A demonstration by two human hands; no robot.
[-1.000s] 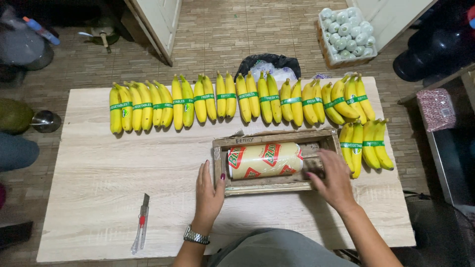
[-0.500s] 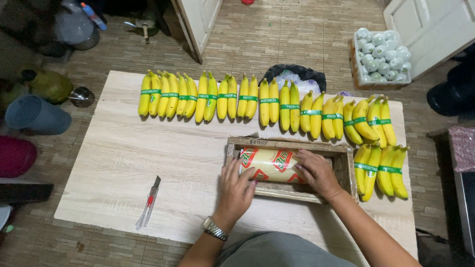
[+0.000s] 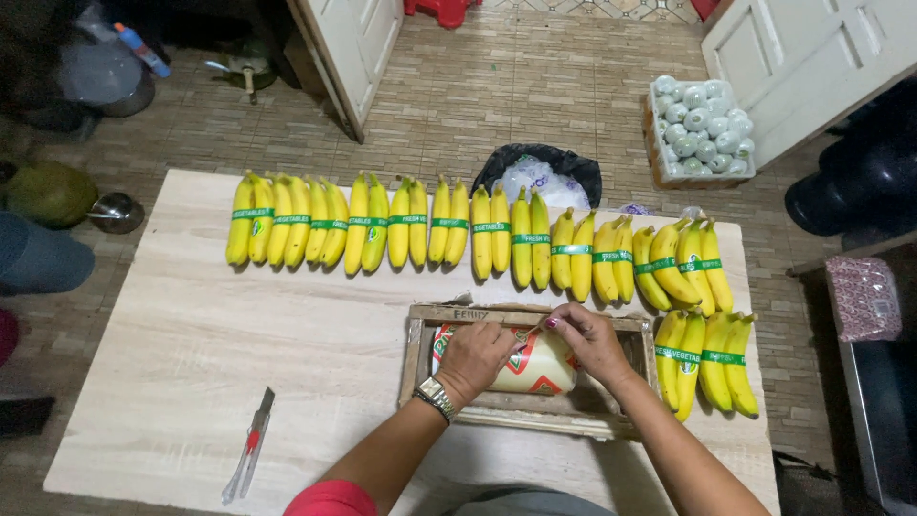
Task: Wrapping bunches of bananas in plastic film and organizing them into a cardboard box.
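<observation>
A wooden holder box (image 3: 417, 355) sits on the pale wooden table (image 3: 239, 354) and holds a roll of clear wrap with red, green and yellow print (image 3: 535, 368). My left hand (image 3: 473, 358), with a metal watch at the wrist, rests on top of the roll. My right hand (image 3: 587, 339) pinches at the film's edge near the roll's upper right. A long row of yellow bananas with green bands (image 3: 458, 229) lies across the far side of the table. Two more banded bunches (image 3: 707, 358) lie right of the box.
A utility knife (image 3: 248, 444) lies near the table's front left. Behind the table sit a black bag with white plastic (image 3: 540, 177) and a crate of wrapped round fruit (image 3: 702, 129). Buckets and pots (image 3: 57, 196) stand at left, a door (image 3: 349, 48) beyond.
The view has swung to the right. My left hand moved from the box's front edge onto the roll. My right hand rose to the roll's upper right and now pinches the film.
</observation>
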